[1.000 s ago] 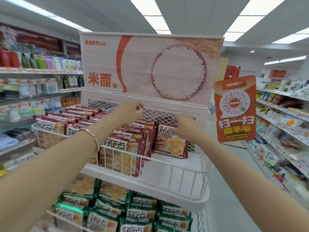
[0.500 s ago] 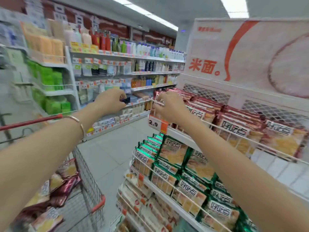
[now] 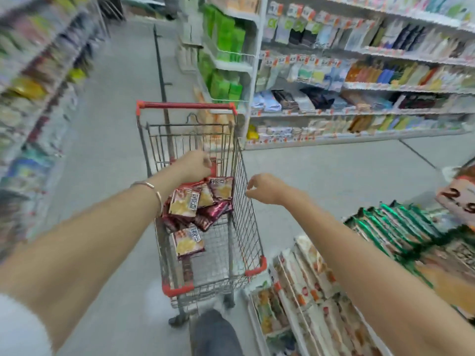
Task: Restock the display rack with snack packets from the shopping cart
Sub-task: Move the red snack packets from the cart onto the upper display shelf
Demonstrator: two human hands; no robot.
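Note:
A wire shopping cart [image 3: 248, 222] with a red handle stands in the aisle in front of me. Several dark red snack packets [image 3: 195, 204] lie heaped in its basket, one lower packet [image 3: 189, 241] apart from the heap. My left hand [image 3: 194, 165] hangs over the cart above the packets, fingers loosely curled, holding nothing. Just outside the cart's right wall, my right hand [image 3: 262, 187] is also loosely curled and empty. The display rack [image 3: 385, 227] shows at the lower right with green packets and pale packets on its tiers.
Store shelving [image 3: 359, 86] full of goods lines the aisle's right side behind the cart, and blurred shelves [image 3: 33, 98] line the left. A price tag [image 3: 457, 201] juts from the rack at right. My knee [image 3: 216, 332] is below the cart. Grey floor lies around.
My view swung from the rack's top tier leftward and down to the cart. Both hands left the rack and came down, the left over the cart's packets, the right beside the cart.

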